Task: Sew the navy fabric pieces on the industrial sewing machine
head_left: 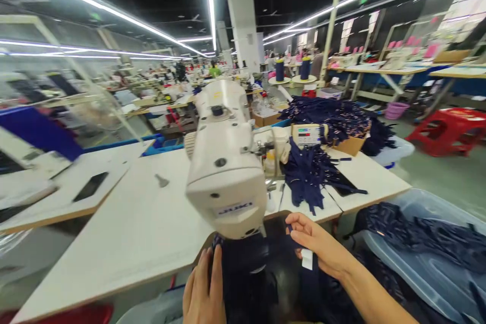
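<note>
A white sewing machine stands straight ahead, and a dark navy garment piece lies under its head and hangs toward me. To the left of the cloth, my left hand rests against its edge with the fingers stretched out; its thumb is hidden. My right hand is closed, pinching a narrow bit of navy cloth between thumb and fingers. Just below those fingers a small white label shows. The machine head hides the needle area.
A heap of navy strips lies on the white table right of the machine, beside a control panel. A clear plastic tub with navy cloth stands at right. A phone lies at left; a red stool stands farther right.
</note>
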`<state>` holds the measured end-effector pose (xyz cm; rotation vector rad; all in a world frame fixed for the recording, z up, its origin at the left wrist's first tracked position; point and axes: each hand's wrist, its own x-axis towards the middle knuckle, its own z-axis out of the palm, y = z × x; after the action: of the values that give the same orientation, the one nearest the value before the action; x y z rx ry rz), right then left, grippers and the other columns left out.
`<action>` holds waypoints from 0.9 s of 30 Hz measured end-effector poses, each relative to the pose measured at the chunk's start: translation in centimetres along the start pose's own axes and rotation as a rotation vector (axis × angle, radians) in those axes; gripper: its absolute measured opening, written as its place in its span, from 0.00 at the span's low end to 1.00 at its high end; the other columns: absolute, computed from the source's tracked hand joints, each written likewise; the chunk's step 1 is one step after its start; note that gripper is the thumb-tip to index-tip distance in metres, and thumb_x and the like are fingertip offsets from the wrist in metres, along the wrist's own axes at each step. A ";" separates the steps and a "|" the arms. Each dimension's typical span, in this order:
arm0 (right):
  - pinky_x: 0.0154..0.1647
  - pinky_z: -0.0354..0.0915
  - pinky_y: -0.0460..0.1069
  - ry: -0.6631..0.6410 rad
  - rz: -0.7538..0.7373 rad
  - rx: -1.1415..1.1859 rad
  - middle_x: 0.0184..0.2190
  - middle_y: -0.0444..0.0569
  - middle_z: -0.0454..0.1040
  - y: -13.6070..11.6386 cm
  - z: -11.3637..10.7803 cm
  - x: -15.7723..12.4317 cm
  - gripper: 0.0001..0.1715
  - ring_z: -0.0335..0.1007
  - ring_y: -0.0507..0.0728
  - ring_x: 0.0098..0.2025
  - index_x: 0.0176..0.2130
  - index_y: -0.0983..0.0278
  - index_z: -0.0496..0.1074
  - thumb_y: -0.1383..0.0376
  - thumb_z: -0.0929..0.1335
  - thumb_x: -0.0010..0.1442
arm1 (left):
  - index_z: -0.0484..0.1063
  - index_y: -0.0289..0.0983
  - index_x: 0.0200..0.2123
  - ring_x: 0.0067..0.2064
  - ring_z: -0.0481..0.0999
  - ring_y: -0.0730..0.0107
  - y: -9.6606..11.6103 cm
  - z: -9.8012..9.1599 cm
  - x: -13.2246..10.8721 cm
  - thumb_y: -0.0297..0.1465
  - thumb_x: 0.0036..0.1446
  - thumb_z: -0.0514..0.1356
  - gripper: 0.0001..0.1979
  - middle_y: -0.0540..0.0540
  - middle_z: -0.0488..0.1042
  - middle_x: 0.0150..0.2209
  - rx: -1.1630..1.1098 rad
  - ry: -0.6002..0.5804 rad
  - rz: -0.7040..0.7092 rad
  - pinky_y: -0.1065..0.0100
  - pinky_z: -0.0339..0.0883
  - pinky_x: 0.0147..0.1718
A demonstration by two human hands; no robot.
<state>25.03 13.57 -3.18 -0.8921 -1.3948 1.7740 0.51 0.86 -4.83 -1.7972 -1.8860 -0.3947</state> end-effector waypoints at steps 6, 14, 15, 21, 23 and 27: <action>0.32 0.64 0.47 0.063 -0.203 -0.324 0.32 0.43 0.64 1.0 4.9 2.1 0.14 0.62 0.51 0.29 0.43 0.62 0.65 0.59 0.67 0.58 | 0.27 0.38 0.68 0.62 0.62 0.54 -1.9 1.3 -2.4 0.13 0.56 0.45 0.42 0.32 0.57 0.63 0.119 -0.102 -0.162 0.52 0.58 0.56; 0.39 0.66 0.51 0.024 -0.347 -0.693 0.32 0.46 0.66 -0.3 4.9 2.2 0.09 0.66 0.56 0.34 0.41 0.61 0.63 0.59 0.64 0.61 | 0.60 0.37 0.61 0.64 0.57 0.70 2.6 -0.6 0.9 0.28 0.66 0.48 0.21 0.47 0.65 0.60 -0.113 0.023 0.278 0.65 0.48 0.62; 0.40 0.65 0.51 -0.017 -0.322 -0.703 0.33 0.46 0.66 -0.6 4.5 1.9 0.10 0.66 0.55 0.35 0.42 0.60 0.63 0.58 0.62 0.63 | 0.63 0.37 0.59 0.64 0.57 0.70 2.7 -1.0 1.3 0.29 0.66 0.48 0.19 0.48 0.65 0.60 -0.135 -0.008 0.309 0.66 0.50 0.62; 0.41 0.64 0.48 -0.147 -0.109 -0.636 0.36 0.44 0.67 -0.1 2.9 0.3 0.19 0.66 0.55 0.40 0.55 0.56 0.56 0.52 0.58 0.67 | 0.66 0.36 0.55 0.66 0.52 0.63 3.0 -1.7 1.3 0.28 0.64 0.51 0.17 0.46 0.56 0.65 -0.157 -0.065 0.330 0.61 0.51 0.61; 0.41 0.64 0.48 -0.131 -0.102 -0.606 0.36 0.44 0.67 0.5 2.8 0.2 0.21 0.65 0.55 0.42 0.55 0.56 0.55 0.51 0.58 0.67 | 0.67 0.35 0.55 0.66 0.52 0.64 3.2 -1.7 1.0 0.29 0.65 0.50 0.17 0.46 0.54 0.66 -0.156 -0.053 0.326 0.61 0.48 0.62; 0.44 0.63 0.49 -0.110 -0.140 -0.585 0.37 0.45 0.65 1.1 2.9 0.4 0.20 0.64 0.56 0.45 0.54 0.56 0.56 0.52 0.59 0.66 | 0.67 0.36 0.55 0.65 0.54 0.62 3.6 -1.8 0.8 0.29 0.64 0.51 0.18 0.43 0.59 0.64 -0.180 -0.019 0.325 0.59 0.44 0.62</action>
<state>22.24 12.26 -3.79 -0.9652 -2.0489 1.3389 4.31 0.89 -3.31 -2.1885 -1.5723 -0.4399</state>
